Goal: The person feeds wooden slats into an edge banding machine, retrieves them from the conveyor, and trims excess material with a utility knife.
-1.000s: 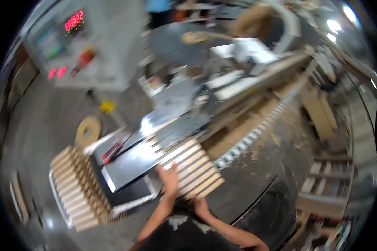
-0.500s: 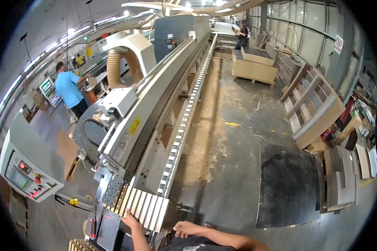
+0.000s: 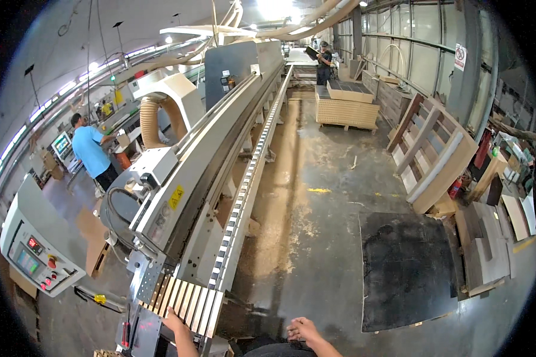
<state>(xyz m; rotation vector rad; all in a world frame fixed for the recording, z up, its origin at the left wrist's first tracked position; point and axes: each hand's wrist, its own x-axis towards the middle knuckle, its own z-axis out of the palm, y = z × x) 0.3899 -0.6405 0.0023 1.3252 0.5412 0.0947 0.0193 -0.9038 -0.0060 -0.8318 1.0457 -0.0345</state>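
A slatted wooden panel [image 3: 184,300] lies at the near end of a long grey woodworking machine [image 3: 202,172]. My left hand [image 3: 174,322] rests on the panel's near edge, fingers pressed on the slats. To the right, my right hand [image 3: 304,329] hovers above the floor with loosely curled fingers and holds nothing. A roller conveyor track [image 3: 250,178] runs along the machine's right side toward the far end of the hall.
A grey control console [image 3: 39,253] stands at the left. A person in a blue shirt [image 3: 92,152] works beyond it, and another person [image 3: 323,62] stands far off by a stacked pallet [image 3: 346,107]. A black mat [image 3: 406,268] and leaning wooden frames [image 3: 435,154] lie right.
The view has swung up from the panel and table to the length of the hall. The panel has moved forward into the machine's infeed, with my left hand still on it.
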